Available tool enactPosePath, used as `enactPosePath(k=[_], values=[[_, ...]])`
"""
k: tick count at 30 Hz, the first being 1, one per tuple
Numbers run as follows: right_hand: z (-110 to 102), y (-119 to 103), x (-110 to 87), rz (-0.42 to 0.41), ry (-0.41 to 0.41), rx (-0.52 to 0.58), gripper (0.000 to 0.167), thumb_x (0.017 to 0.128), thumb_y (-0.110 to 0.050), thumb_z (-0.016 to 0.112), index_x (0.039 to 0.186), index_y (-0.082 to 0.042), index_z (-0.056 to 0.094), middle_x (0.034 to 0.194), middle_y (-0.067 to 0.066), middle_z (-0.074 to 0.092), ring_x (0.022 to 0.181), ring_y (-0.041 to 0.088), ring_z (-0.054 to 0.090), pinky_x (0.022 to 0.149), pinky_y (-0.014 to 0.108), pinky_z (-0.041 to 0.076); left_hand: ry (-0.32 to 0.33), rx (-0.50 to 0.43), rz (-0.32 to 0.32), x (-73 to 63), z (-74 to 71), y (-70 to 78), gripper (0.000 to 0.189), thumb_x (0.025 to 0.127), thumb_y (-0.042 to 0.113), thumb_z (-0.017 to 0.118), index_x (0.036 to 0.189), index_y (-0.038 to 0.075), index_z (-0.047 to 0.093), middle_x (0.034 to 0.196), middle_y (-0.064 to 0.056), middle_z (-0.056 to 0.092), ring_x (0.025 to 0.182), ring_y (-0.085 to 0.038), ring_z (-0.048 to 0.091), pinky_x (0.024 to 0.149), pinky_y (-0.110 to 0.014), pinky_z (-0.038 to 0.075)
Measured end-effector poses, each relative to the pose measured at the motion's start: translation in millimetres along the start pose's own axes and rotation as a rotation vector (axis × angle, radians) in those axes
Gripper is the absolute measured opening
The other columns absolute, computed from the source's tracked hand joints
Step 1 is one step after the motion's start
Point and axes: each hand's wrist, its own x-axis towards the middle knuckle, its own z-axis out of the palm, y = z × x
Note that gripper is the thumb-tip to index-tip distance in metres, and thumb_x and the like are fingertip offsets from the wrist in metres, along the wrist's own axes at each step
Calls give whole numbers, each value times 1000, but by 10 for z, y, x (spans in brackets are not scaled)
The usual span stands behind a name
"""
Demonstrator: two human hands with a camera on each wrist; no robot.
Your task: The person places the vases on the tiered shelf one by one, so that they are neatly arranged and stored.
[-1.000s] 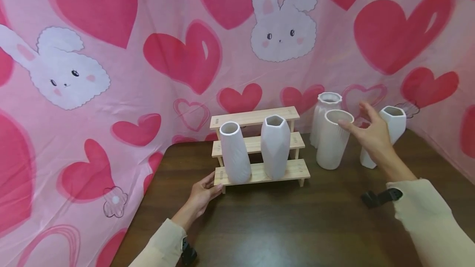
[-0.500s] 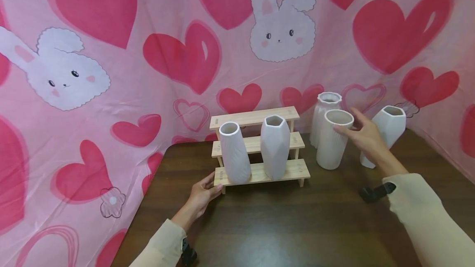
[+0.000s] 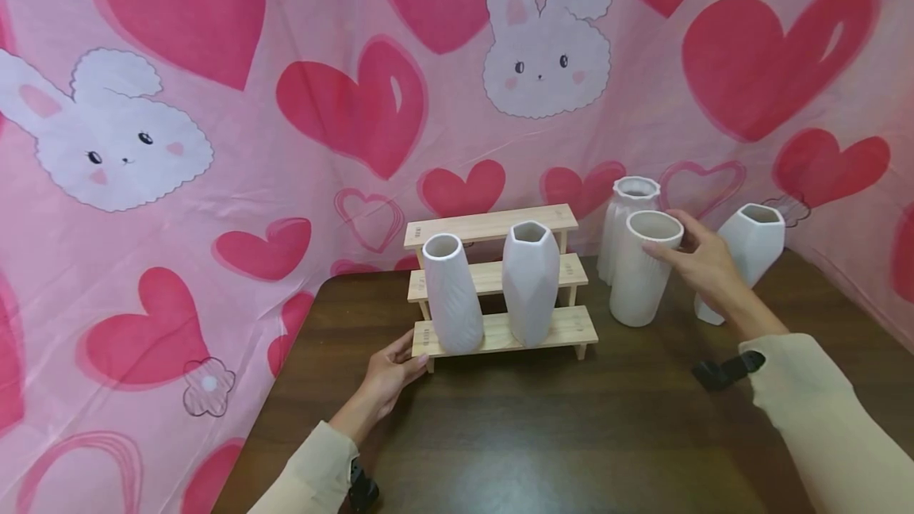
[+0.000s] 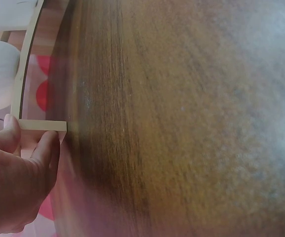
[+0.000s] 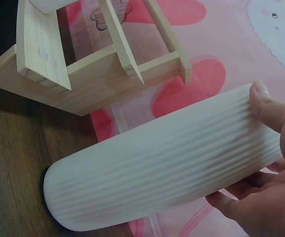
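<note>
A three-tier wooden display stand (image 3: 491,226) stands mid-table. My left hand (image 3: 385,379) grips the left end of its lowest tier, thumb at the board's edge and fingers against the leg (image 4: 43,125) in the left wrist view. On that tier stand a round-mouthed textured white vase (image 3: 454,300) and a faceted white vase (image 3: 530,284). To the right, a ribbed white cylindrical vase (image 3: 638,280) stands upright on the table. My right hand (image 3: 707,264) holds it near the rim; the right wrist view shows thumb and fingers on opposite sides of the ribbed wall (image 5: 162,158).
A scalloped-rim white vase (image 3: 616,232) stands behind the ribbed one. Another faceted white vase (image 3: 758,248) stands behind my right hand, partly hidden by it. The dark wooden table (image 3: 514,435) ends at a pink heart-and-rabbit cloth (image 3: 321,14).
My right hand has moved slightly left and down, from open fingers beside the ribbed vase's rim to a hold on it. My left hand and the stand have stayed still.
</note>
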Motion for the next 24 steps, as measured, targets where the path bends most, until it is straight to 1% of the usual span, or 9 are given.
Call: enactPosePath(k=[1,4,8,13,16,20,24], values=[[0,9,4,-1,-2,7,66,89,-31,70,145,-10,39,125,13,54,99,-5,48,75,6,42,0,0,1,2,1,1,60,90,-3,62,145,3,40,135,-30,49,107,-25,60,94,-42,51],[6,9,-3,-1,13,22,64,88,-31,71,142,-10,43,119,0,58,97,-6,49,75,5,42,0,-6,6,1,8,1,59,90,-4,62,145,2,40,135,-31,48,107,-24,60,95,-42,50],[5,-8,-15,20,45,15,63,85,-36,74,138,-13,49,104,-20,58,93,-5,52,72,4,44,1,-4,10,5,10,4,59,90,-4,61,145,1,40,135,-32,48,107,-24,60,95,-43,50],[-5,-17,-18,59,75,0,67,81,-40,76,138,-14,52,101,-20,60,88,-5,53,70,4,45,-1,-6,9,8,10,10,60,90,-3,63,145,2,40,135,-31,48,107,-25,60,95,-43,50],[-12,-51,-34,75,110,18,68,79,-39,79,137,-12,54,96,-24,61,84,-5,54,68,4,46,-6,-17,12,8,14,14,60,90,-4,62,145,1,40,135,-32,48,106,-24,60,95,-43,50],[-33,-156,-63,61,145,68,65,79,-32,80,134,-8,56,89,-30,60,82,-6,55,68,5,46,-10,-27,18,5,16,12,59,90,-5,61,145,1,39,135,-32,48,106,-24,60,95,-43,50],[-81,-328,-86,22,150,78,60,80,-28,80,131,-7,58,89,-27,62,81,-3,56,67,6,46,-6,-23,17,-3,16,9,59,90,-6,61,145,0,39,134,-32,48,106,-24,60,96,-44,50]])
